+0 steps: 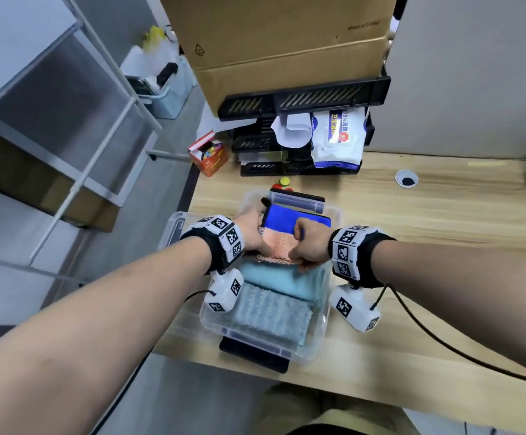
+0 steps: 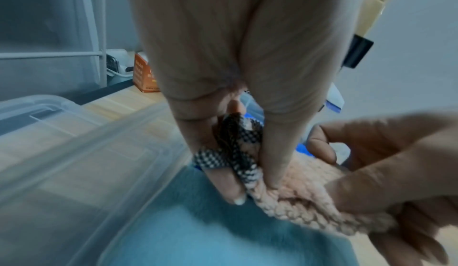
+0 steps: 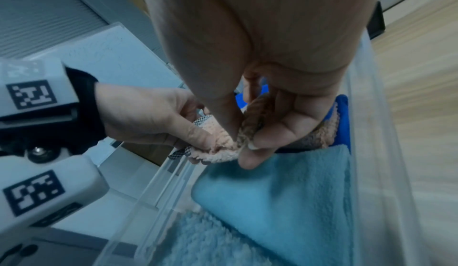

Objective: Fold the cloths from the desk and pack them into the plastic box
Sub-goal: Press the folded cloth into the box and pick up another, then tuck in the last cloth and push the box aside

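We see a clear plastic box on the wooden desk, near its front left edge. Both hands are down inside it, holding one pink cloth between them.

Left hand: fingers curled round the left end of the pink cloth, pinching it along its checked black-and-white trim. The left wrist view shows thumb and fingers closed on that edge.

Right hand: fingers curled, thumb and fingertips pinching the right end of the same cloth, which is bunched in the grip.

The pink cloth sits in the middle of the box, low among the others. Behind it, toward the far end, a dark blue cloth lies folded. Just in front of it lies a folded light blue cloth, and nearest us a folded grey-blue ribbed cloth. We cannot tell whether the pink cloth rests fully on the box floor.

Beyond the box: red and yellow round caps, a small orange carton, a black tray rack holding a pack of wipes, and a cardboard box on top.
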{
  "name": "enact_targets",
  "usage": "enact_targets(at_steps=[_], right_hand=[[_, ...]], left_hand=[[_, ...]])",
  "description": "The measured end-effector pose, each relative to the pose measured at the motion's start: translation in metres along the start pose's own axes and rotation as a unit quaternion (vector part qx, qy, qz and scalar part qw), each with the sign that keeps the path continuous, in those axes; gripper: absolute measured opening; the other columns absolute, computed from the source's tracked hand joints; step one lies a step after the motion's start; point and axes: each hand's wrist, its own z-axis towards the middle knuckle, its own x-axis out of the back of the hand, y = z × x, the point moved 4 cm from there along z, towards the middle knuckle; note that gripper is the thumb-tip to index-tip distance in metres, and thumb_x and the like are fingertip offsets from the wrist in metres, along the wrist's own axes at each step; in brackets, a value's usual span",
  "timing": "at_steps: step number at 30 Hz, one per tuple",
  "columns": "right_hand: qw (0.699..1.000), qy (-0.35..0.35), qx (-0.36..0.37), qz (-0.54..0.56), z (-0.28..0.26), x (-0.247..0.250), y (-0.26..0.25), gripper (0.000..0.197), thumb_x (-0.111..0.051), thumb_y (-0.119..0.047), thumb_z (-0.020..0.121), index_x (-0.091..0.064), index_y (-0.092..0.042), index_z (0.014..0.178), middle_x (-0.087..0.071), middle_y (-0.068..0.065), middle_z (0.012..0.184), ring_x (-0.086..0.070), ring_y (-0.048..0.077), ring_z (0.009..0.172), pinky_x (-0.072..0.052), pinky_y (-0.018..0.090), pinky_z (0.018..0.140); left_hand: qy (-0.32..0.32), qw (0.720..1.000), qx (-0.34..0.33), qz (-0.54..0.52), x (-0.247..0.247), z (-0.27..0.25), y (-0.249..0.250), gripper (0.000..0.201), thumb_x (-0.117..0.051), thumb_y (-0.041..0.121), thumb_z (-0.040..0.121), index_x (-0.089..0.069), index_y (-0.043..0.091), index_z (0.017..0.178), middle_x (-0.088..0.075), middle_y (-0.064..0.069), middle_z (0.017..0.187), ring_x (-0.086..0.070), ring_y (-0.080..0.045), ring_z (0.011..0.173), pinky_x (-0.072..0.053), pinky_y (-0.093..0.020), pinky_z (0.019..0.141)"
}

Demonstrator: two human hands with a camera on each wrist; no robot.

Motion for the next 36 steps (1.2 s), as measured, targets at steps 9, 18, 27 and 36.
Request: enact_targets(at_steps=[9, 18, 27, 36], right_hand=[[0.987, -0.054, -0.058, -0.141, 0.004, -0.017, 0.008, 0.018, -0.066, 0.001, 0.075, -0.058, -0.004, 0.090, -0.072, 0.019, 0.077, -0.074, 0.032, 0.068, -0.060, 0.050, 0.073], [0.924, 0.051, 0.045, -0.376, 0.010, -0.012, -0.007, 0.014, -0.069, -0.020, 0.066, -0.070, -0.018, 0.080, -0.069, 0.002, 0.076, -0.066, 0.023, 0.069, -0.060, 0.034, 0.067], [0.918, -0.019, 0.069, -0.391, 0.020, -0.027, 0.012, 0.014, -0.062, -0.021, 0.079, -0.072, -0.015, 0.088, -0.070, 0.005, 0.085, -0.064, 0.025, 0.078, -0.055, 0.029, 0.066], [0.903, -0.029, 0.103, -0.416, 0.011, -0.024, -0.025, 0.006, -0.065, -0.021, 0.076, -0.066, -0.015, 0.075, -0.065, 0.003, 0.072, -0.063, 0.022, 0.072, -0.057, 0.031, 0.067]], left_hand=[[-0.053, 0.998, -0.005, 0.035, -0.024, 0.012, -0.005, 0.054, -0.094, 0.020, 0.056, -0.052, 0.009, 0.088, -0.067, -0.009, 0.088, -0.064, -0.026, 0.076, -0.053, -0.032, 0.067], [-0.007, 0.987, -0.027, 0.156, -0.007, 0.007, 0.013, 0.030, -0.080, 0.024, 0.067, -0.053, 0.013, 0.062, -0.059, -0.004, 0.062, -0.056, -0.024, 0.059, -0.044, -0.028, 0.054], [-0.062, 0.987, -0.046, 0.139, -0.037, 0.011, 0.006, 0.013, -0.074, 0.008, 0.074, -0.076, 0.000, 0.084, -0.074, -0.015, 0.083, -0.068, -0.026, 0.070, -0.059, -0.036, 0.070], [-0.077, 0.997, -0.022, -0.018, -0.013, -0.005, -0.003, 0.024, -0.072, 0.024, 0.079, -0.074, 0.001, 0.085, -0.071, -0.016, 0.077, -0.062, -0.025, 0.064, -0.057, -0.035, 0.067]])
